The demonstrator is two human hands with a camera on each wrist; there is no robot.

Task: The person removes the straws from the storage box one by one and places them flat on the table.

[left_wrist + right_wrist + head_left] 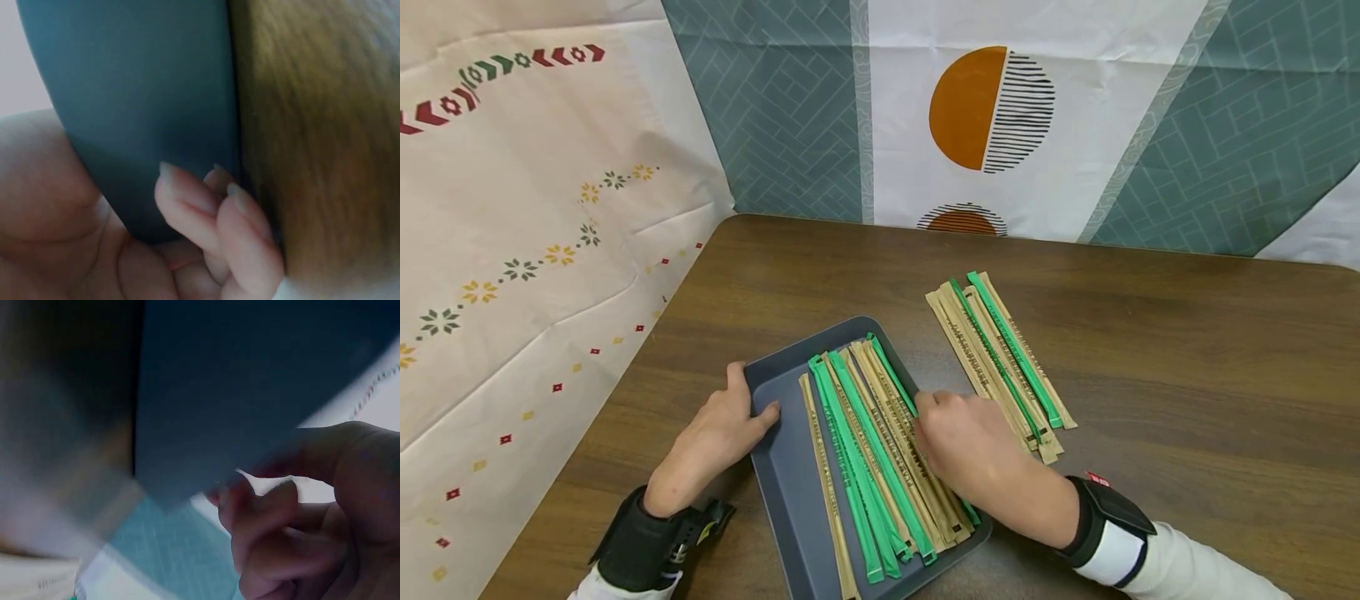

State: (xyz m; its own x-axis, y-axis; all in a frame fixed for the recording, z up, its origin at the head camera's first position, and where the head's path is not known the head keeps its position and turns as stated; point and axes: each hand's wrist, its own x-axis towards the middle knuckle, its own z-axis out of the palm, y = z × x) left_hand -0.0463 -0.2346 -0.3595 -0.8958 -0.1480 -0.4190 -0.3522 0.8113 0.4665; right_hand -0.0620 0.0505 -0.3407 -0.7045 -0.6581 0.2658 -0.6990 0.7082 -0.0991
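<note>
A grey rectangular tray lies at an angle on the wooden table. Inside it, side by side, are several long thin printed packets, some tan and some green. My left hand grips the tray's left edge, thumb over the rim; in the left wrist view its fingers curl against the outer wall. Across the right rim, my right hand grips the tray, partly covering the packets. The right wrist view has its thumb reaching over the rim and curled fingers outside the wall.
Beyond the tray's right side, a second row of tan and green packets lies on the table. Patterned cloth hangs behind the table's back edge, and a flowered white cloth borders its left side.
</note>
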